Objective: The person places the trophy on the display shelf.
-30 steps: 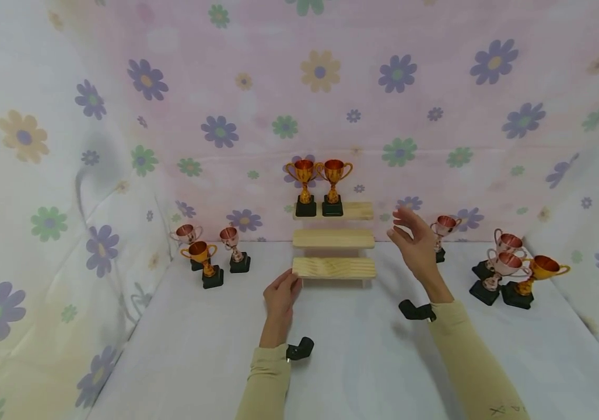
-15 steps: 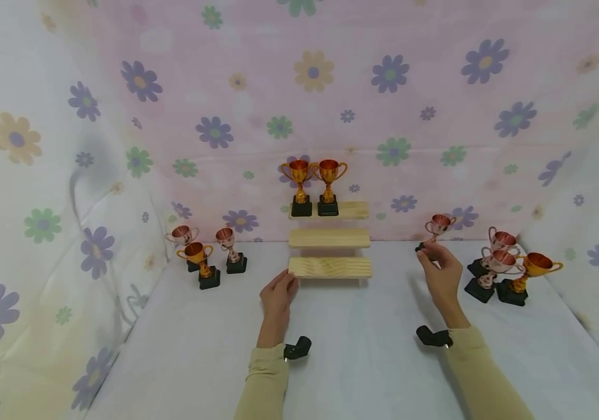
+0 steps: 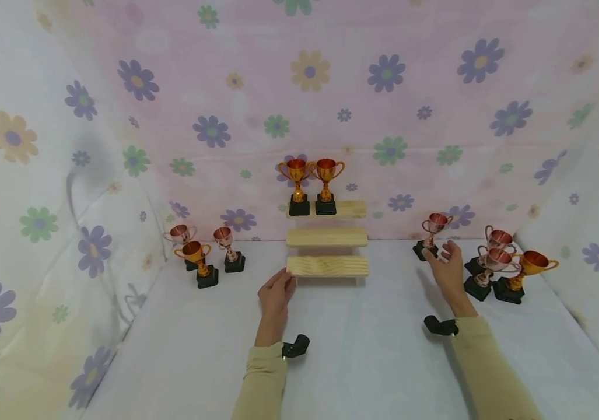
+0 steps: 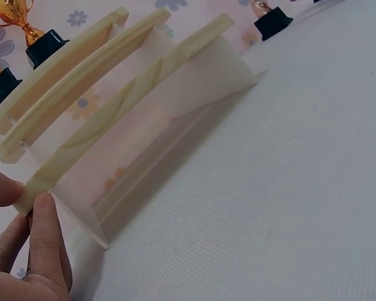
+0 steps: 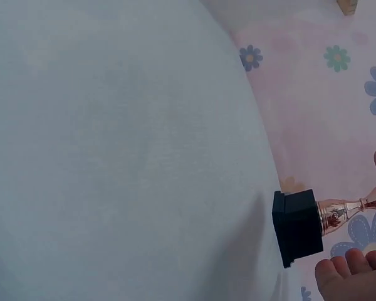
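My left hand pinches the left end of the lowest step of a three-step wooden display stand; in the left wrist view thumb and fingers lie on opposite faces of that step. Two gold trophy cups stand side by side on the top step, left and middle. At the right, my right hand is beside a rose-gold trophy cup with a black base. Its thumb and fingers are spread apart. The right wrist view shows the trophy's stem between them, with gaps around it.
Left of the stand, two rose-gold trophies and a gold trophy stand on the white table. At the far right are two more rose-gold trophies and a gold one. A flowered cloth hangs behind.
My right hand has moved right from near the stand to the rose-gold trophy. Its fingertips were close together by the trophy half a second ago and are now spread. The left hand keeps its pinch.
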A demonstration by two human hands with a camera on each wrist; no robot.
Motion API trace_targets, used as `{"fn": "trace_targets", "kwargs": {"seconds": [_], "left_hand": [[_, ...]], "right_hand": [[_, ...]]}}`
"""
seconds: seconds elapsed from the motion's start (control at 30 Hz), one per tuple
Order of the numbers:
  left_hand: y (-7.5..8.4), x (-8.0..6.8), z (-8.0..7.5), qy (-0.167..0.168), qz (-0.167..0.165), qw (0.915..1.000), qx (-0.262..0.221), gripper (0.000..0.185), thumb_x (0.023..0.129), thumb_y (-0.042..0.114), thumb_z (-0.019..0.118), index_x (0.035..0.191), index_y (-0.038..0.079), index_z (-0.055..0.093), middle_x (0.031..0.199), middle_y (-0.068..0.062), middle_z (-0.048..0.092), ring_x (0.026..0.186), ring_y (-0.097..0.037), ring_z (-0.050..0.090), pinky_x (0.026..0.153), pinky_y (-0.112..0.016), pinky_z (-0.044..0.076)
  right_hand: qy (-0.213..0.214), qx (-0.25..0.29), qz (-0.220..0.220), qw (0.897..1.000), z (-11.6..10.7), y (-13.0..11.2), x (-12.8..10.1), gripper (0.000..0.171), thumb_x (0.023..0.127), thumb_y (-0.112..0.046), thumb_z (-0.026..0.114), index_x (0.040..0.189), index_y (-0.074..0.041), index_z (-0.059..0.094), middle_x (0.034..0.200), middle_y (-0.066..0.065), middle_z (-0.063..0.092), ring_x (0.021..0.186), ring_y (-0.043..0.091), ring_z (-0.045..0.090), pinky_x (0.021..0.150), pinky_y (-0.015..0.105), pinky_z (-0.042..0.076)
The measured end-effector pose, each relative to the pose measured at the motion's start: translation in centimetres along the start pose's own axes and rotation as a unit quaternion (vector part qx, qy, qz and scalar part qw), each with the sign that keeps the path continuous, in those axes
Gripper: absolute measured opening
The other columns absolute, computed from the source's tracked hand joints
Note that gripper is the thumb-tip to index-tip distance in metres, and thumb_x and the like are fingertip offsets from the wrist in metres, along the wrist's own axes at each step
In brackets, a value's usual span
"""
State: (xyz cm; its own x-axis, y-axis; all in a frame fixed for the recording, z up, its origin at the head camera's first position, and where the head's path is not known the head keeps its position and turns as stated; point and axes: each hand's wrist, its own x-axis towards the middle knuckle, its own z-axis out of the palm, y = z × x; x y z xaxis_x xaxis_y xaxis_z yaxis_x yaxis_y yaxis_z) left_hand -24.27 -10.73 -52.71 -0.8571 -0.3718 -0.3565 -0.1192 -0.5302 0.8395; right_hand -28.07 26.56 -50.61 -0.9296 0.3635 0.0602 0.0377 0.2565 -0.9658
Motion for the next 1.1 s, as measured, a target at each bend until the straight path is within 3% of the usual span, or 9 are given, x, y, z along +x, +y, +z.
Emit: {"fn": "trace_targets", "kwargs": {"seconds": [0.23,0.43,0.53,0.6,0.67,0.77,0.97,1.1], "left_hand": [[0.2,0.1,-0.1,0.0,-0.002,1.0,0.007,0.035,0.095,0.001,0.066,0.128,-0.008,0.064,0.12,-0.019,0.064,0.097,-0.016,0.067,0.089,-0.024,0.06],[0.2,0.1,-0.2,-0.005,0.0,1.0,0.006,0.035,0.095,0.0,0.065,0.129,-0.009,0.063,0.12,-0.019,0.064,0.097,-0.016,0.067,0.09,-0.025,0.06],[0.1,0.2,-0.2,-0.006,0.0,1.0,0.003,0.035,0.095,-0.001,0.065,0.128,-0.01,0.063,0.119,-0.019,0.065,0.096,-0.016,0.067,0.09,-0.025,0.06],[0.0,0.1,-0.2,-0.005,-0.001,1.0,0.001,0.034,0.094,-0.001,0.065,0.127,-0.01,0.064,0.119,-0.019,0.065,0.096,-0.016,0.067,0.089,-0.025,0.06],[0.0,0.1,-0.2,-0.006,-0.002,1.0,-0.002,0.035,0.094,-0.002,0.065,0.127,-0.01,0.063,0.119,-0.02,0.065,0.096,-0.017,0.067,0.089,-0.026,0.06],[0.0,0.0,-0.2,-0.006,-0.004,1.0,0.0,0.034,0.094,-0.002,0.065,0.127,-0.01,0.063,0.12,-0.02,0.064,0.097,-0.017,0.067,0.089,-0.025,0.06],[0.0,0.0,-0.2,-0.008,0.0,1.0,0.0,0.035,0.094,-0.002,0.064,0.127,-0.011,0.063,0.12,-0.021,0.065,0.095,-0.017,0.068,0.088,-0.025,0.06],[0.1,0.1,-0.2,-0.011,0.0,0.9999,0.003,0.034,0.095,-0.001,0.065,0.128,-0.011,0.063,0.121,-0.021,0.065,0.096,-0.016,0.068,0.09,-0.026,0.06]], "right_hand": [[-0.03,0.043,0.005,0.999,-0.1,-1.1,2.4,0.089,0.102,-0.026,0.06,0.163,-0.006,-0.002,0.17,0.015,0.01,0.154,0.034,0.017,0.129,0.045,0.017],[-0.033,0.095,-0.006,0.995,0.1,-2.1,4.3,0.088,0.102,-0.021,0.061,0.163,-0.01,-0.001,0.169,0.015,0.017,0.155,0.029,0.021,0.128,0.041,0.02],[-0.021,0.102,0.001,0.995,0.1,-2.3,4.8,0.087,0.1,-0.021,0.065,0.164,-0.011,0.006,0.164,0.016,0.03,0.149,0.023,0.033,0.121,0.03,0.033],[-0.005,0.11,0.004,0.994,0.2,-2.3,5.1,0.084,0.097,-0.02,0.07,0.162,-0.011,0.018,0.157,0.016,0.043,0.138,0.019,0.046,0.11,0.019,0.044],[0.019,0.123,0.0,0.992,0.3,-2.2,5.1,0.079,0.092,-0.018,0.076,0.158,-0.01,0.032,0.141,0.01,0.056,0.121,0.014,0.055,0.093,0.01,0.051],[0.049,0.144,-0.023,0.988,0.4,-2.0,4.9,0.07,0.085,-0.01,0.083,0.146,-0.008,0.049,0.117,-0.004,0.058,0.101,0.007,0.058,0.075,0.005,0.052],[0.076,0.142,-0.084,0.983,0.8,-2.0,4.3,0.055,0.08,-0.004,0.086,0.131,-0.004,0.065,0.107,-0.01,0.061,0.095,0.005,0.06,0.072,0.006,0.053],[0.08,0.119,-0.085,0.986,1.0,-2.4,4.0,0.051,0.08,-0.009,0.087,0.127,-0.007,0.07,0.105,-0.011,0.062,0.094,0.006,0.06,0.071,0.006,0.053]]}}
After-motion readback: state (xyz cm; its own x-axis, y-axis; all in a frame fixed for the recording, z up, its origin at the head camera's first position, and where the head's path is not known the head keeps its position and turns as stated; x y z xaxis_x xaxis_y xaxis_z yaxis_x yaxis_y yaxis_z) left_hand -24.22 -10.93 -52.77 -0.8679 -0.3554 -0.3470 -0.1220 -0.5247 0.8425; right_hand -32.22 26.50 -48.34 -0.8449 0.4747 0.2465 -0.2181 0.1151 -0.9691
